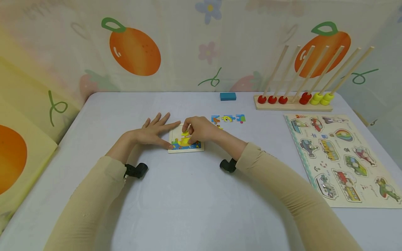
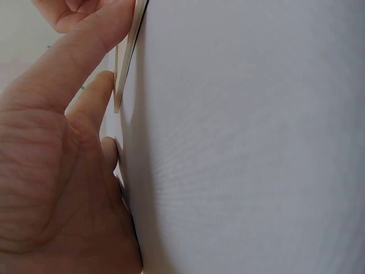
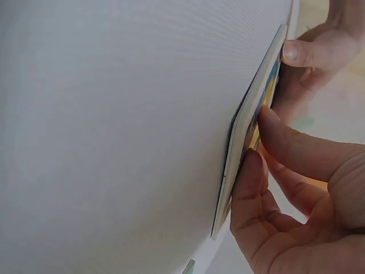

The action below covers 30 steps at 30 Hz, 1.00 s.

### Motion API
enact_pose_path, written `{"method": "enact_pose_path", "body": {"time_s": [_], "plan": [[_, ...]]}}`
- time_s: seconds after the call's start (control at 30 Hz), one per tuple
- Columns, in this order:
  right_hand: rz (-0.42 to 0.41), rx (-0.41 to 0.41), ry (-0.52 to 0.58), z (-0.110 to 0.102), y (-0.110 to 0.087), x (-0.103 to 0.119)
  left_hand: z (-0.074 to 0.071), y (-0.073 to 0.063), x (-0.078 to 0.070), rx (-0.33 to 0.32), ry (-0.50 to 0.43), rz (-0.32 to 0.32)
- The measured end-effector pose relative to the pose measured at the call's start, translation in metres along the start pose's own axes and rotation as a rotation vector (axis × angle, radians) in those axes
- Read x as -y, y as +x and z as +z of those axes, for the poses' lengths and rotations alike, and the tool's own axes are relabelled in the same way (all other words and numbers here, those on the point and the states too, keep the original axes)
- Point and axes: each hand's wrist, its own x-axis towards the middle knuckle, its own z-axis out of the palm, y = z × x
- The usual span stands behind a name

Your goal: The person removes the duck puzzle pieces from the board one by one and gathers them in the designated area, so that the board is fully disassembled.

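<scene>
A small wooden puzzle board (image 1: 186, 151) lies on the table, its lower part filled with blue and yellow picture pieces. My left hand (image 1: 150, 134) is spread flat beside it, the thumb on its lower left corner and the index fingertip at its upper left edge. Over the right half of the board, my right hand (image 1: 201, 129) has thumb and fingers curled down onto a puzzle piece, which they largely hide. In the right wrist view, the right thumb (image 3: 302, 145) and fingertips meet the face of the board. The left wrist view shows the left thumb (image 2: 85, 51) at the board's edge.
Several loose puzzle pieces (image 1: 228, 118) lie just beyond the right hand. Farther back are a blue block (image 1: 228, 96) and a wooden peg rack (image 1: 292, 106) with red and yellow beads. A large vehicle picture board (image 1: 339, 158) lies at the right.
</scene>
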Motion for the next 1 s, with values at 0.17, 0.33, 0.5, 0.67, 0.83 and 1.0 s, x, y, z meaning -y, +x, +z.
{"method": "enact_pose_path", "body": {"time_s": [0.17, 0.33, 0.5, 0.67, 0.83, 1.0], "plan": [[0.007, -0.008, -0.006, 0.0015, 0.0002, 0.0004, -0.0007, -0.0015, -0.0013, -0.001, -0.007, 0.006], [0.005, -0.005, -0.009, 0.002, -0.0001, -0.0001, -0.001, -0.0023, -0.0018, -0.002, -0.006, 0.007], [0.009, -0.002, -0.012, 0.0018, -0.0009, -0.0001, -0.001, -0.0022, -0.0021, -0.003, -0.003, 0.008], [0.006, -0.002, -0.024, 0.0022, -0.0005, -0.0009, -0.001, -0.0021, -0.0023, -0.005, -0.004, 0.009], [-0.006, 0.0, -0.046, 0.0027, 0.0014, -0.0021, -0.0008, -0.0019, -0.0022, -0.003, -0.005, 0.007], [-0.026, -0.007, -0.07, 0.003, 0.0029, -0.0034, -0.0003, -0.0015, -0.0014, -0.001, -0.004, 0.005]]}}
